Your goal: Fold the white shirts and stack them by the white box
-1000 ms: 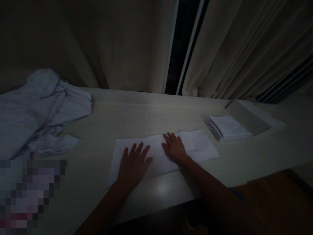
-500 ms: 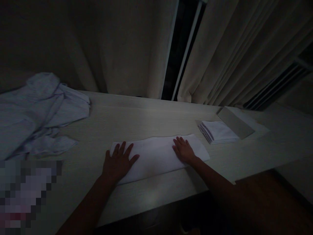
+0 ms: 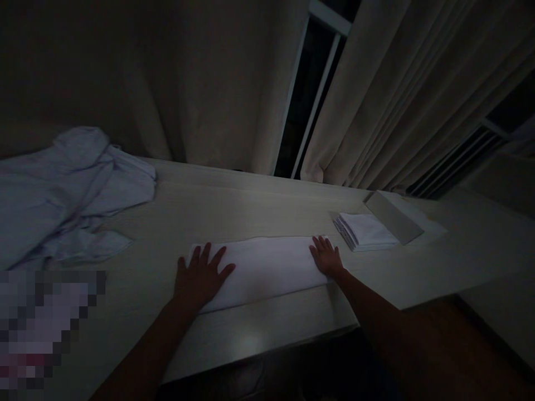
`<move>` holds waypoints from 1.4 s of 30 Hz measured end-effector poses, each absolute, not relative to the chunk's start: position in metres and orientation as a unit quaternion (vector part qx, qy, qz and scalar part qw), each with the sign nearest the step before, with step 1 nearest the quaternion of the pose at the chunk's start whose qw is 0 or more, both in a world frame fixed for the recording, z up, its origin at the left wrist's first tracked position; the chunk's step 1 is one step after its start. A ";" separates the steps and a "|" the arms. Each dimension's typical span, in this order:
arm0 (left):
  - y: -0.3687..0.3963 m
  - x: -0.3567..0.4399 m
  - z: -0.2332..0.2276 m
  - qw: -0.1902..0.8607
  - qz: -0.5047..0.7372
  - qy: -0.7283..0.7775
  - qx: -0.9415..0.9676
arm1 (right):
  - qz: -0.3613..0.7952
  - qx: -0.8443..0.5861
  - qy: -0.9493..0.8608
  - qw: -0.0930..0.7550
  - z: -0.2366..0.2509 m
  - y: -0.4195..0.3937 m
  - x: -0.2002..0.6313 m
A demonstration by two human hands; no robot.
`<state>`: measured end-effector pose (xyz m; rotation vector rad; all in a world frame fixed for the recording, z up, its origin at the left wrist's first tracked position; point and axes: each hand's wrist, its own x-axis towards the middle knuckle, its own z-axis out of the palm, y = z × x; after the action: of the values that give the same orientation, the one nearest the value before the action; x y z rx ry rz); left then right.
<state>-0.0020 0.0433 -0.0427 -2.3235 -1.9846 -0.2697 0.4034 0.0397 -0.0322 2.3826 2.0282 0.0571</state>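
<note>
Dimly lit pale wooden tabletop (image 3: 267,206) seen from above, backed by beige curtains (image 3: 217,83) that part on a dark window gap (image 3: 307,94).

A long white cloth folded into a flat strip (image 3: 267,267) lies near the front edge of the tabletop, running left to right. No container holds it; it rests directly on the wood.

Left hand (image 3: 200,278): laid palm down on the left end of the strip, fingers spread wide and extended, nothing gripped. The palm and fingers press flat on the fabric, with the heel of the hand at the strip's near edge.

Right hand (image 3: 326,257): laid palm down on the right end of the strip, fingers extended and only slightly apart, nothing gripped. The two hands are well apart, with the bare middle of the cloth between them.

A small stack of folded white cloths (image 3: 364,231) sits just beyond the right hand, apart from the strip. Touching its far side is a flat pale box-like object (image 3: 393,216), tilted; whether it holds anything cannot be told.

A crumpled pale blue garment (image 3: 67,189) lies heaped at the table's left end, well apart from the strip.
</note>
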 end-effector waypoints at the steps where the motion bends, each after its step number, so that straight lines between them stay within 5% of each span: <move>1: 0.041 0.001 -0.039 0.047 -0.094 -0.647 -0.755 | 0.019 0.762 0.647 0.009 -0.032 0.039 0.403; 5: 0.019 0.029 -0.020 0.066 -0.132 -0.590 -0.794 | 0.020 0.771 0.636 0.013 -0.029 0.038 0.399; 12: -0.043 0.093 -0.023 -0.052 -0.145 -0.320 -0.935 | 0.004 0.784 0.621 0.004 -0.035 0.037 0.391; 20: -0.047 0.093 -0.039 -0.094 -0.148 -0.341 -0.924 | 0.021 0.771 0.637 0.000 -0.013 0.033 0.375; 24: -0.046 0.096 -0.045 -0.090 -0.161 -0.356 -0.916 | 0.075 0.706 0.701 -0.066 -0.002 0.006 0.325; 30: -0.047 0.099 -0.054 -0.083 -0.157 -0.361 -0.916 | 0.007 0.603 0.791 -0.102 -0.017 -0.036 0.265; 42: -0.046 0.098 -0.056 -0.080 -0.145 -0.364 -0.917 | -0.002 0.655 0.754 -0.039 -0.015 -0.011 0.344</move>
<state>0.0985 -0.0462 -0.0565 -3.0357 -1.2044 -0.4813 0.3439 -0.0114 -0.0149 2.1110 2.4300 -0.0049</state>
